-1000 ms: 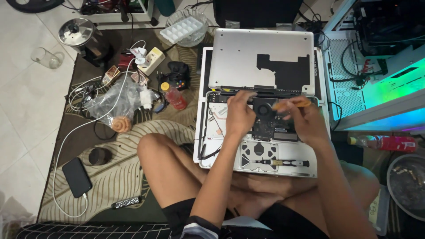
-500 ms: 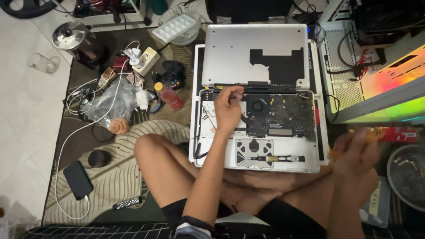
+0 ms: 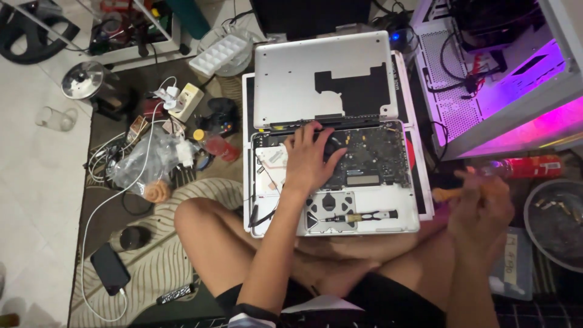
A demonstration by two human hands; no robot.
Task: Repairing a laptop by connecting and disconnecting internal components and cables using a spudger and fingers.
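Head view | left hand (image 3: 308, 159) flat on one laptop (image 3: 388, 200) | right hand (image 3: 483, 206) gripping one screwdriver (image 3: 452, 194)

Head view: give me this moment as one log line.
left hand: flat on open laptop board | right hand: off to the side, holding orange-handled tool | screwdriver: lying on laptop

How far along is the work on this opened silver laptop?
Done: the silver laptop lies bottom-up with its cover off, dark circuit board exposed. In hand: the left hand presses on the board by the fan, while the right hand holds an orange-handled tool off to the side. Left: the board sits in the case, and a black-handled screwdriver lies on it.
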